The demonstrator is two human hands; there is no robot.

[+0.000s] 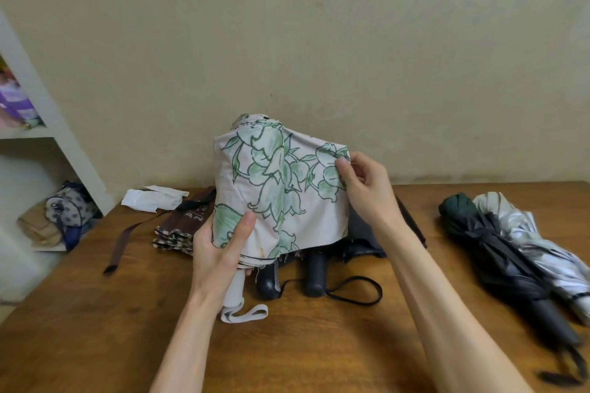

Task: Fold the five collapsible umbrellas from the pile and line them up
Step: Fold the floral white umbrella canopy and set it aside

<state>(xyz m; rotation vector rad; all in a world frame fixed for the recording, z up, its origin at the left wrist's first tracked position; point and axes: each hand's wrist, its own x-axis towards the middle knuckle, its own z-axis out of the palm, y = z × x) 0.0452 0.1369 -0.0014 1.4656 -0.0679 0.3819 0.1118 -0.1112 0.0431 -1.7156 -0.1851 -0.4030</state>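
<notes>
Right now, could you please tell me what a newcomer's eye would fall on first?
The floral umbrella stands out, held upright at centre above the table: the left hand holds its lower end, the right hand pinches a canopy fold. At the right lie a black umbrella and a silvery umbrella, side by side.

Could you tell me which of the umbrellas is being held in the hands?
The cream umbrella with green floral print: the left hand grips its base, the right hand pinches its canopy edge. The others lie on the table.
</notes>
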